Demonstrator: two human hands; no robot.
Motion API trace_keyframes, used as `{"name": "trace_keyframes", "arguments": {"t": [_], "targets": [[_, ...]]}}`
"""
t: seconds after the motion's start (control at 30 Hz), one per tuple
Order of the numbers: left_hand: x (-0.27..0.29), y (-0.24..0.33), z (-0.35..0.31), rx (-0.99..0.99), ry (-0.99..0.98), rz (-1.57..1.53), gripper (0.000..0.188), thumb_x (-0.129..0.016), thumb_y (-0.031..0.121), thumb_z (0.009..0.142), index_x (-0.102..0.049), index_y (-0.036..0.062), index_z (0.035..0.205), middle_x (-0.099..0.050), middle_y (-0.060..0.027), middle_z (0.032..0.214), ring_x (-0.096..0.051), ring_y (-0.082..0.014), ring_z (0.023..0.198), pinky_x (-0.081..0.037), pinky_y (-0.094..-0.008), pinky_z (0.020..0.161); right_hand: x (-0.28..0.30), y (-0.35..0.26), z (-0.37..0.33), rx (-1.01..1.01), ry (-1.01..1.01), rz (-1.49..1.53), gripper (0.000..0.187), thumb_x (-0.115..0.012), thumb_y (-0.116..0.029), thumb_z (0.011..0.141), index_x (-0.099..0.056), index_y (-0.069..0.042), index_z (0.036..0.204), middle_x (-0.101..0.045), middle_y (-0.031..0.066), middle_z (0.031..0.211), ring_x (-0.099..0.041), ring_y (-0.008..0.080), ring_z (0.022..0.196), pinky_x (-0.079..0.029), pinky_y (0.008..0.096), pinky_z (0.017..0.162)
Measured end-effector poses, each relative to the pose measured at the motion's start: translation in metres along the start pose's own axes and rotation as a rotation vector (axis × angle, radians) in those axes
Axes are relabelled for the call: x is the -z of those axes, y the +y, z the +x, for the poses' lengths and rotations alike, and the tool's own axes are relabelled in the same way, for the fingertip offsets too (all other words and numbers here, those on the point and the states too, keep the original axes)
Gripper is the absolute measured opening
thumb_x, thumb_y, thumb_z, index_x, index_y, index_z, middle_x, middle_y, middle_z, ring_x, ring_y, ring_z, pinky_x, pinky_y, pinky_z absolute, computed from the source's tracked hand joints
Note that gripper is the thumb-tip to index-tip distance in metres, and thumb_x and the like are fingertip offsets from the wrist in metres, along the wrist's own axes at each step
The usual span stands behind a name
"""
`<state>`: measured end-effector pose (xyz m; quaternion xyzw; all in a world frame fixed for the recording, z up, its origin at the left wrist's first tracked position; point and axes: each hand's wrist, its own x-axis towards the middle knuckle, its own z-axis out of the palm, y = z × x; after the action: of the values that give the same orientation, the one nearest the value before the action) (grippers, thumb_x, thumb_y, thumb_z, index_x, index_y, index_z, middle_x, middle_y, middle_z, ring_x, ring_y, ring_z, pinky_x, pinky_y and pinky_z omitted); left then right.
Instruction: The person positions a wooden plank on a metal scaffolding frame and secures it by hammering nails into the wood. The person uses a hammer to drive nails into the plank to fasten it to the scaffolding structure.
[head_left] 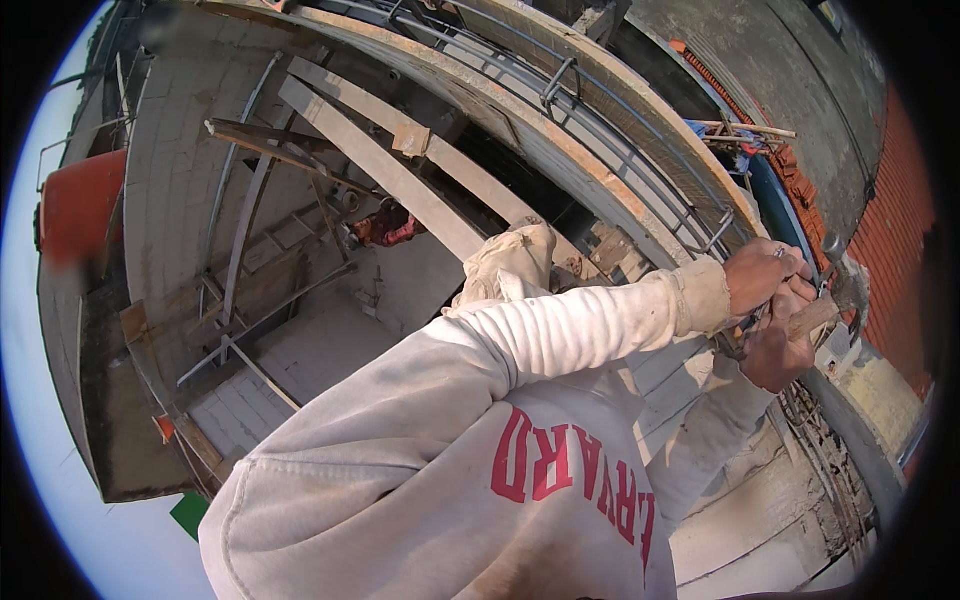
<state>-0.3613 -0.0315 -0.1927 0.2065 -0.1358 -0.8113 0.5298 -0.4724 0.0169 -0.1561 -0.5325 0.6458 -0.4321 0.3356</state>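
Gripping firmly is likely helping: the right hand [779, 357] is clasping a wooden piece [813, 316]; beside it, the left hand [755, 276] is showing curled fingers, hold unclear.

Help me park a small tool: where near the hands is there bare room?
The pale slabs look bare between the sweatshirt and the rods; whether they lie level is unclear. The grey concrete beyond the orange tiles has bare room too, though farther off. It is crowded where the left hand and right hand meet, beside a piece of wood.
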Motion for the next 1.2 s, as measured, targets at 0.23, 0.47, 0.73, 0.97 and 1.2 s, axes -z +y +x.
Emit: {"name": "trace_keyframes", "arguments": {"t": [0.23, 0.47, 0.73, 0.97, 1.2], "targets": [[0.009, 0.058, -0.009, 0.085, 0.375, 0.037, 0.028, -0.05, 0.023, 0.106, -0.065, -0.0001, 0.101, -0.07, -0.012, 0.092, -0.07, -0.0203, 0.081, -0.057, -0.0349, 0.069, -0.025, -0.035, -0.004, -0.109, 0.239, -0.195, 0.027, -0.073, -0.023, 0.1, -0.077, 0.003, 0.106, -0.063, 0.0029, 0.072, -0.049, 0.0087, 0.054, -0.037, 0.026, 0.048], [0.017, 0.093, -0.025, -0.48, 0.48, 0.96, 0.054, -0.049, 0.034, 0.107, -0.064, -0.002, 0.071, -0.064, -0.017, 0.066, -0.063, -0.0329, 0.064, -0.05, -0.0421, 0.071, 0.007, 0.013, -0.012, -0.161, 0.068, -0.076, 0.032, -0.074, -0.027, 0.1, -0.078, 0.004, 0.105, -0.061, 0.0018, 0.067, -0.047, 0.0085, 0.051, -0.034, 0.0245, 0.046], [0.03, 0.088, -0.023, -0.488, 0.385, 1.034, 0.063, -0.036, 0.038, 0.109, -0.068, -0.0035, 0.074, -0.063, -0.0179, 0.066, -0.061, -0.0319, 0.065, -0.049, -0.0403, 0.072, 0.0, 0.022, -0.014, -0.069, 0.049, -0.1, 0.033, -0.07, -0.03, 0.102, -0.079, 0.001, 0.108, -0.078, 0.0048, 0.089, -0.046, 0.0045, 0.052, -0.033, 0.0234, 0.047], [0.029, 0.081, -0.019, -0.471, 0.424, 1.083, 0.059, -0.041, 0.037, 0.109, -0.069, -0.0044, 0.078, -0.06, -0.01, 0.066, -0.055, -0.0185, 0.066, -0.045, -0.0355, 0.068, 0.007, 0.018, -0.022, 0.034, 0.026, -0.151, 0.03, -0.071, -0.026, 0.102, -0.08, 0.001, 0.108, -0.074, 0.0013, 0.086, -0.045, 0.0065, 0.054, -0.037, 0.0259, 0.051], [0.039, 0.08, -0.007, -0.38, 0.43, 0.9, 0.056, -0.045, 0.037, 0.109, -0.066, -0.001, 0.073, -0.051, -0.001, 0.061, -0.041, -0.0083, 0.055, -0.033, -0.0283, 0.054, -0.001, 0.007, -0.058, -0.2, 0.176, -0.015, 0.02, -0.071, -0.014, 0.1, -0.079, 0.003, 0.107, -0.079, 0.0085, 0.095, -0.062, 0.0084, 0.072, -0.049, 0.0246, 0.064]]}}
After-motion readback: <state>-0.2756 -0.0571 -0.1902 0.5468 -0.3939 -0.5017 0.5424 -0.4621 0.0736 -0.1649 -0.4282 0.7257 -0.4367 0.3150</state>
